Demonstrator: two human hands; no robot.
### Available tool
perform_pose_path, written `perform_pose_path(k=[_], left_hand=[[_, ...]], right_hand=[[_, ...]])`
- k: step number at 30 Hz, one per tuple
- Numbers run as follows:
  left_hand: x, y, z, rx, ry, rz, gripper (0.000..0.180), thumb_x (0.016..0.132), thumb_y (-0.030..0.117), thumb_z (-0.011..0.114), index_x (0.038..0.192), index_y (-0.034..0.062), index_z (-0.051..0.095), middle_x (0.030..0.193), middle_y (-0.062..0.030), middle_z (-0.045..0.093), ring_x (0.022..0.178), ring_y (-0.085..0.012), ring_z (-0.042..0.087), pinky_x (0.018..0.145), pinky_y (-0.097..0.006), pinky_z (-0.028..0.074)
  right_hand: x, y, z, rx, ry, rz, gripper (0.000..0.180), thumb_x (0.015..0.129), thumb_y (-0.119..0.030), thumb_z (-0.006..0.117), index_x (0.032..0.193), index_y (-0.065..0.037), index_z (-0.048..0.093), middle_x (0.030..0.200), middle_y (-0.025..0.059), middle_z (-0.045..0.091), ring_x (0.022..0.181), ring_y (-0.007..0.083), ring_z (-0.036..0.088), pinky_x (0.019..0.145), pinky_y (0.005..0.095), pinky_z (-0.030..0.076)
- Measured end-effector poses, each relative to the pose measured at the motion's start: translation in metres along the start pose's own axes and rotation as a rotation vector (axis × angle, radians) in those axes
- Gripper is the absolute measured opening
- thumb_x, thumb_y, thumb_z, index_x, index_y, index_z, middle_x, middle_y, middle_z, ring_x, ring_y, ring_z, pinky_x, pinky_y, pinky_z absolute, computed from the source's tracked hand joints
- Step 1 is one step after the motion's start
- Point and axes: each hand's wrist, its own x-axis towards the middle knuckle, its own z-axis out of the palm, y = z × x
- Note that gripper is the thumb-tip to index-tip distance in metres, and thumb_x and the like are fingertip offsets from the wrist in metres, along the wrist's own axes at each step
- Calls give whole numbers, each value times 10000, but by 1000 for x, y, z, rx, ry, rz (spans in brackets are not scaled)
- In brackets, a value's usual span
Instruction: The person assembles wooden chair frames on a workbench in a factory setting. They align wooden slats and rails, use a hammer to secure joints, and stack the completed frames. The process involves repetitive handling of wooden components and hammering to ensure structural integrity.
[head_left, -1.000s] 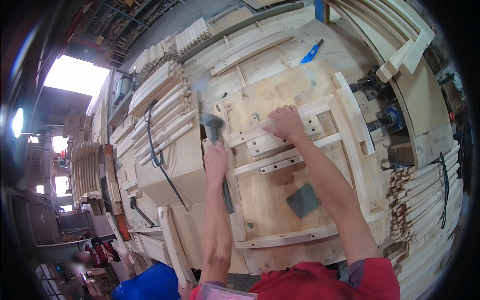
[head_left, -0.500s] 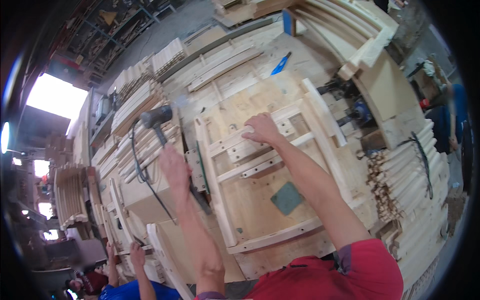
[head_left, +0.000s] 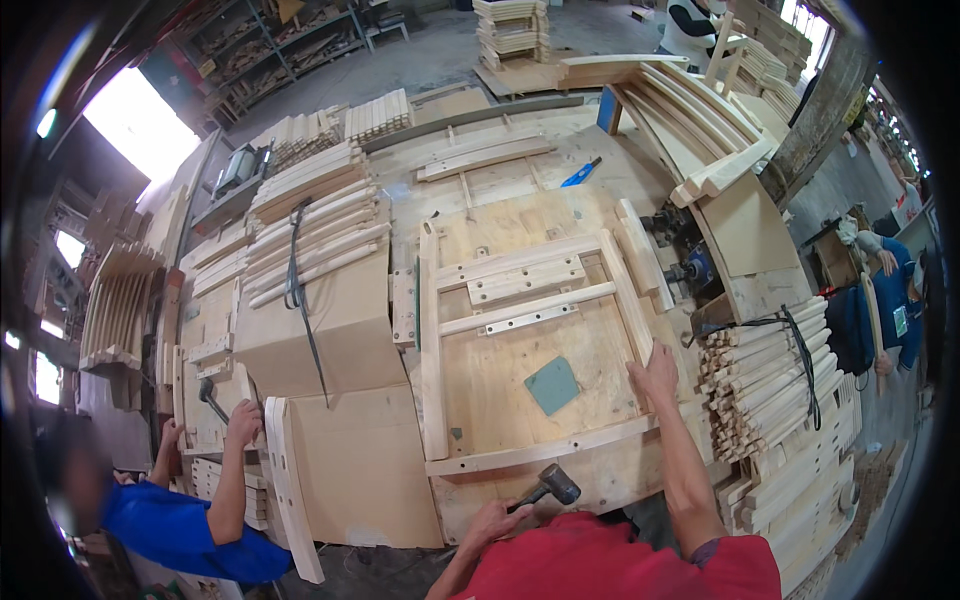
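In the head view, the left hand [head_left: 492,522] has come down from its raised position half a second ago and now sits low at the near edge of the bench, fingers closed around the handle of a mallet [head_left: 548,487] whose dark head rests just below the curved front rail [head_left: 545,452]. The right hand [head_left: 655,372] has moved off the middle slats and now presses, fingers spread, on the right side rail [head_left: 626,300] of the wooden frame [head_left: 505,290]. This suggests striking has paused while the frame is steadied. The frame lies flat on a plywood jig board [head_left: 520,385] carrying a green pad [head_left: 552,385]. Stacks of wooden slats [head_left: 765,380] flank the bench. At left, a person in blue [head_left: 175,525] handles a curved wooden part [head_left: 290,480].
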Motion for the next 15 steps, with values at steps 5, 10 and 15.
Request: perform_pose_path(k=[5, 10, 15], left_hand=[[13, 15, -22, 164, 732, 258, 389, 894, 371, 736, 1030, 7, 726, 917, -211, 699, 891, -382, 680, 785, -453, 539], [38, 18, -93, 523, 1192, 23, 559, 810, 301, 811, 1233, -3, 607, 1036, -271, 671, 986, -441, 657, 853, -566, 501], [70, 52, -95, -2, 1000, -162, 591, 780, 232, 792, 1254, -47, 575, 1054, -274, 669, 994, -450, 657, 887, -569, 498]], right_hand=[[26, 11, -32, 699, -334, 76, 623, 745, -28, 817, 1288, 68, 527, 1023, 139, 679, 820, 245, 674, 720, 366, 564], [14, -22, -78, 742, -498, 40, 532, 740, 27, 778, 1210, 78, 531, 935, 117, 656, 653, 164, 636, 544, 314, 520], [-16, 0, -113, 702, -298, 3, 549, 701, -61, 800, 1174, 52, 544, 904, 123, 666, 689, 188, 665, 616, 333, 553]])
